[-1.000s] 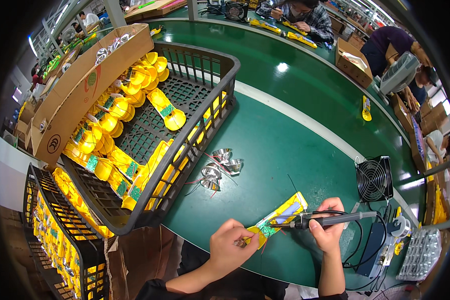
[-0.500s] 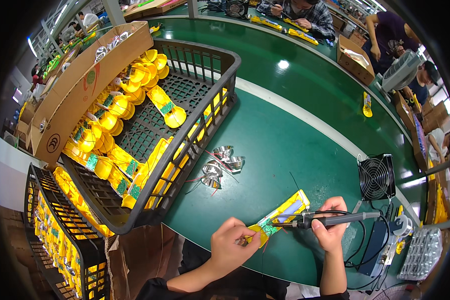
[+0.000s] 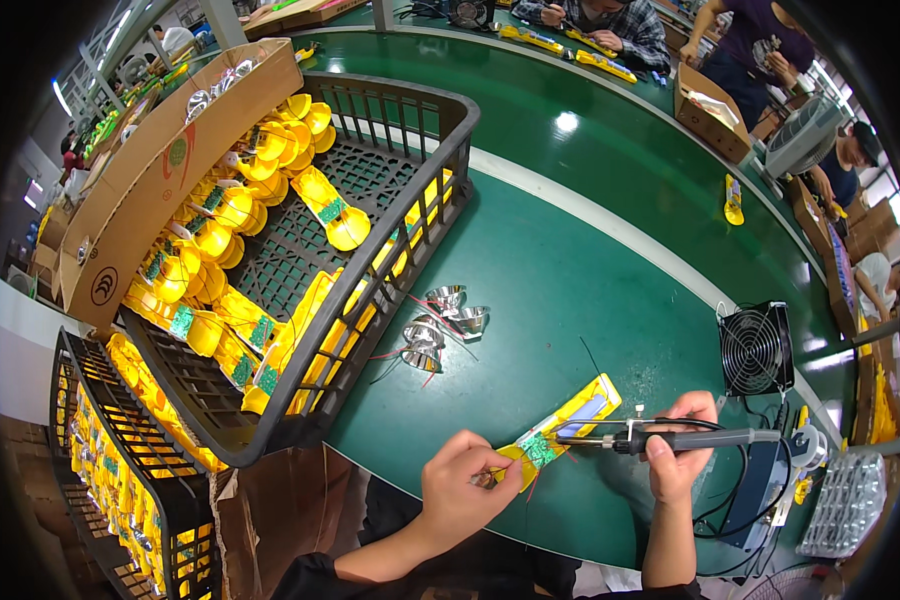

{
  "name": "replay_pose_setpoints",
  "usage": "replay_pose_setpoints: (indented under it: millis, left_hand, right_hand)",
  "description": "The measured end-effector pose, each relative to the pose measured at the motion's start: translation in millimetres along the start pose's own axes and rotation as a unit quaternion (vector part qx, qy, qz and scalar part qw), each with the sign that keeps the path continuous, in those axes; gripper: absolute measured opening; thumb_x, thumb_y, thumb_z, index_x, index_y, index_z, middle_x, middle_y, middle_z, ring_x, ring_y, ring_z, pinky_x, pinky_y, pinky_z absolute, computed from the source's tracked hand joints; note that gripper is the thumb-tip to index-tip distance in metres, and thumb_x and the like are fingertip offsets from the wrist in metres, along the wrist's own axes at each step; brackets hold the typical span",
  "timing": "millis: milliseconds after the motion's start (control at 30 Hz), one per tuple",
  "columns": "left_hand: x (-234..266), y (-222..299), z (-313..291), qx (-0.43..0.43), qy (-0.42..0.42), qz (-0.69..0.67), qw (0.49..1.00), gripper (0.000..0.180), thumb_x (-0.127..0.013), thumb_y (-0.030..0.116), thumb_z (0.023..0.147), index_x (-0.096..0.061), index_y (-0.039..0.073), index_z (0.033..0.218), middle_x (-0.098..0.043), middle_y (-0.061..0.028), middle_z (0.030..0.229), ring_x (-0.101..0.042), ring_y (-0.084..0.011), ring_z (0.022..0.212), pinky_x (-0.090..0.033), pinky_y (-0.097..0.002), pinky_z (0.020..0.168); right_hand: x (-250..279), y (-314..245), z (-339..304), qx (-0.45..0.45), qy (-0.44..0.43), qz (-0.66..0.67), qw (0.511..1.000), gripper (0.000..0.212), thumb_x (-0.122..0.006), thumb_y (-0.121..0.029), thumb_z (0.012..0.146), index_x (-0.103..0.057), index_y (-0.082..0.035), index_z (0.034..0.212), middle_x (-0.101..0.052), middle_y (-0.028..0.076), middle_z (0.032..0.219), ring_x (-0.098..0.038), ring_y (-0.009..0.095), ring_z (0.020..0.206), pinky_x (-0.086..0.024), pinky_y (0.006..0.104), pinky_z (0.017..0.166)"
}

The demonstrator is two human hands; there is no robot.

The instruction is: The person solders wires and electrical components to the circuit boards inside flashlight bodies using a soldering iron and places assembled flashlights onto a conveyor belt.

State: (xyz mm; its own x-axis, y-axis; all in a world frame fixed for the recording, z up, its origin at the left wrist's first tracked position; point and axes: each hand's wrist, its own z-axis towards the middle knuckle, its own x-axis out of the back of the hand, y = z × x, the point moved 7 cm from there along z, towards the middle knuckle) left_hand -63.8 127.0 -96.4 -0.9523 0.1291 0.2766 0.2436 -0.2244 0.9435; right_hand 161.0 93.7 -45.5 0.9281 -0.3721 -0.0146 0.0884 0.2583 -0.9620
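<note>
A yellow plastic flashlight housing (image 3: pixel 587 397) lies slantwise on the green bench, with a blue-grey cylindrical cell inside and a green circuit board (image 3: pixel 538 450) near its rounded end. My left hand (image 3: pixel 470 482) is closed in a pinch at that rounded end; a bit of something shiny shows under the fingers, too hidden to name. In my right hand (image 3: pixel 682 450) is a soldering iron (image 3: pixel 705 440), its tip pointing left, just above the housing beside the board. Thin red and black wires stick out around the housing.
Several silver reflector cups (image 3: pixel 425 340) with wires lie left of the housing. A black basket (image 3: pixel 440 100) holds more yellow housings and a cardboard box (image 3: pixel 185 170). A small black fan (image 3: pixel 755 350) and a blue soldering station (image 3: pixel 760 490) stand right. People work beyond the green conveyor (image 3: pixel 610 140).
My right hand and the soldering iron have moved slightly right, and the tip has lifted from the board toward the cell. My left hand stays nearly still.
</note>
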Motion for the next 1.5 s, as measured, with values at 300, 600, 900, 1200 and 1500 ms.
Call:
replay_pose_setpoints:
  millis: [300, 600, 900, 1200, 1500]
  left_hand:
    - [1.5, 18.1, -1.3, -0.083, 0.008, 0.121, 0.989, 0.011, -0.07, 0.006, 0.059, -0.061, 0.006, 0.066, -0.049, -0.004, 0.07, -0.048, -0.0159, 0.061, -0.04, -0.0257, 0.052]
    - [-1.9, 28.5, -4.5, -0.161, -0.043, 0.232, 0.958, 0.016, -0.071, 0.013, 0.059, -0.065, 0.014, 0.073, -0.046, 0.0002, 0.08, -0.045, -0.0204, 0.078, -0.033, -0.0331, 0.072]
    - [-3.3, 24.6, -5.6, -0.168, -0.049, 0.224, 0.959, 0.011, -0.07, 0.012, 0.061, -0.063, 0.012, 0.069, -0.053, 0.002, 0.071, -0.045, -0.0183, 0.073, -0.032, -0.0324, 0.07]
    - [-0.5, 24.5, -5.3, -0.149, 0.021, 0.185, 0.971, 0.011, -0.07, 0.008, 0.057, -0.061, 0.012, 0.062, -0.051, 0.0024, 0.059, -0.046, -0.0162, 0.062, -0.032, -0.0307, 0.064]
    - [0.2, 15.2, -7.6, -0.132, 0.013, 0.167, 0.977, 0.015, -0.071, 0.011, 0.055, -0.058, 0.014, 0.061, -0.05, 0.0041, 0.063, -0.048, -0.0158, 0.066, -0.033, -0.0313, 0.068]
  right_hand:
    - [18.6, -16.2, -1.4, 0.045, 0.047, 0.005, 0.998, 0.038, -0.065, -0.014, 0.067, -0.036, -0.002, 0.088, -0.046, 0.003, 0.059, -0.041, 0.005, 0.047, -0.033, 0.0166, 0.045]
    - [24.3, -35.2, -7.3, 0.084, 0.046, 0.017, 0.995, 0.043, -0.065, -0.019, 0.068, -0.03, -0.005, 0.088, -0.04, 0.0, 0.053, -0.036, 0.005, 0.044, -0.03, 0.0164, 0.043]
    - [22.7, -36.7, -1.1, 0.079, 0.043, 0.004, 0.996, 0.044, -0.066, -0.019, 0.068, -0.03, -0.004, 0.089, -0.044, 0.002, 0.052, -0.038, 0.006, 0.042, -0.032, 0.0166, 0.041]
    - [-13.5, -11.5, 17.9, -0.025, -0.117, 0.014, 0.993, 0.032, -0.06, -0.003, 0.065, -0.037, -0.001, 0.087, -0.047, -0.002, 0.055, -0.036, 0.002, 0.049, -0.027, 0.0176, 0.047]
    - [-24.0, -6.1, 20.3, -0.004, -0.139, -0.019, 0.99, 0.028, -0.06, -0.001, 0.063, -0.04, -0.002, 0.083, -0.045, -0.004, 0.051, -0.031, 0.001, 0.045, -0.026, 0.0183, 0.045]
